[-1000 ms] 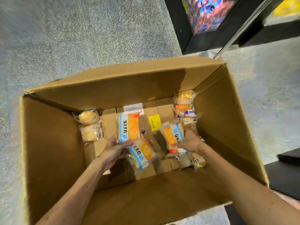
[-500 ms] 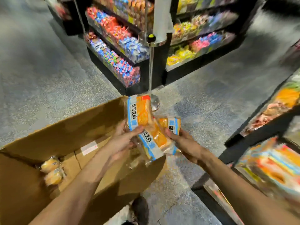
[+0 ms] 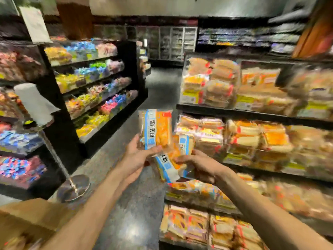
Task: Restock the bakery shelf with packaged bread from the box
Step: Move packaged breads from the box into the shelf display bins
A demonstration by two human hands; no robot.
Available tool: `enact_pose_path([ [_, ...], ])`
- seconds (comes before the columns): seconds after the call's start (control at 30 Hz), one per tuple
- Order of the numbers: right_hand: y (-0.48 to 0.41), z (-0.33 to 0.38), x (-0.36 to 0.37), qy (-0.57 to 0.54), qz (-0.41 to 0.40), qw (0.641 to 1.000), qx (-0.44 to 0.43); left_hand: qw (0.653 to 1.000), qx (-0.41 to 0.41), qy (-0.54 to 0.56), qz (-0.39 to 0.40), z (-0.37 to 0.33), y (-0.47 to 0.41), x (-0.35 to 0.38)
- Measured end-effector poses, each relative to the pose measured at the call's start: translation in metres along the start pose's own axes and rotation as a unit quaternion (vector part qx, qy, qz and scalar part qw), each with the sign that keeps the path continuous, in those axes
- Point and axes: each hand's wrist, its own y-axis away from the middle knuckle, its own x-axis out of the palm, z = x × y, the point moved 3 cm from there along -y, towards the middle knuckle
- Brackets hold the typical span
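The tall bread pack (image 3: 155, 129) is standing up in the air, just in front of the bakery shelf (image 3: 234, 112). The left grip (image 3: 137, 157) is holding its bottom end. The right grip (image 3: 200, 165) is pinching the lower bread packs (image 3: 167, 165) beside it. The box (image 3: 27, 219) is sitting low on the left.

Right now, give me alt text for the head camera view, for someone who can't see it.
A person's left hand and right hand hold several blue-and-orange bread packets before a bakery shelf stocked with wrapped bread on the right. A cardboard box corner shows lower left; shelves of colourful packets stand beyond it.
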Motion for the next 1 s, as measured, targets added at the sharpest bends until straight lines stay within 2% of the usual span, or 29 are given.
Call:
enact_pose_path([
  [0.1,0.017,0.012,-0.055,0.010,-0.082,0.997,-0.012,0.999,-0.020,0.001,0.045,-0.003,-0.023,0.059],
  [0.27,0.011,0.020,-0.120,-0.057,-0.147,0.987,-0.029,0.996,-0.031,0.031,0.075,0.004,-0.065,0.127],
  [0.33,0.013,0.024,-0.122,-0.088,-0.140,0.985,-0.042,0.997,-0.041,0.034,0.059,0.003,-0.069,0.134],
  [0.37,-0.001,0.029,-0.151,-0.102,-0.171,0.979,-0.051,0.995,-0.040,0.034,0.084,0.006,-0.101,0.157],
  [0.57,-0.032,0.053,-0.201,-0.130,-0.241,0.960,-0.055,0.991,-0.008,-0.036,0.128,-0.009,-0.173,0.190],
  [0.8,-0.076,0.095,-0.254,-0.188,-0.251,0.948,-0.058,0.970,0.148,-0.136,0.134,-0.069,-0.279,0.217],
  [1.0,-0.085,0.113,-0.298,-0.210,-0.296,0.929,-0.072,0.929,0.242,-0.248,0.130,-0.115,-0.371,0.250],
])
